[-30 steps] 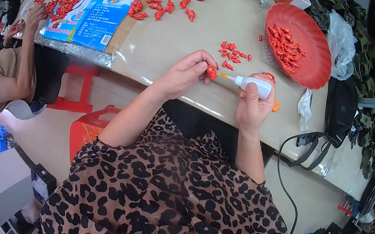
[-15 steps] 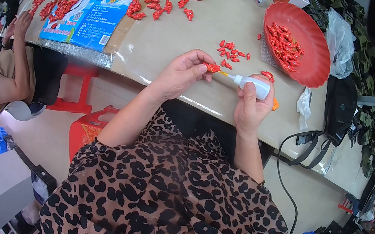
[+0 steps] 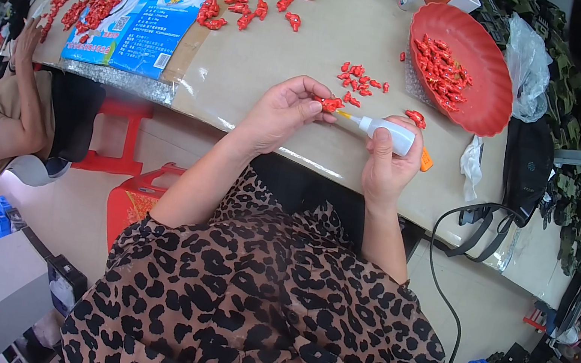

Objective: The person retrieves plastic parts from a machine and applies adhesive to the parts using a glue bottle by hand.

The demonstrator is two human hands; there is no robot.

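My left hand [image 3: 284,114] pinches a small red figurine [image 3: 331,104] between thumb and fingertips, just above the table's near edge. In my right hand [image 3: 390,165] lies a white squeeze bottle [image 3: 389,135] with a thin yellowish nozzle, my thumb on its side. The nozzle tip points left and reaches the figurine or stops very close to it; I cannot tell whether they touch. Beyond my hands is a loose group of small red pieces [image 3: 356,79]. Another red piece [image 3: 416,118] shows just past my right fingers.
A red scalloped bowl [image 3: 490,99] with red pieces stands tilted at the right. A blue printed cardboard sheet [image 3: 149,45] carries more red figurines [image 3: 105,8]. An orange object [image 3: 426,160], a crumpled tissue [image 3: 470,168] and a black bag [image 3: 528,170] are on the right. A co-worker [image 3: 10,107] sits left.
The squeeze bottle and my right hand have shifted slightly left and down. My left hand keeps its pinch on the figurine. The co-worker's hands have moved a little.
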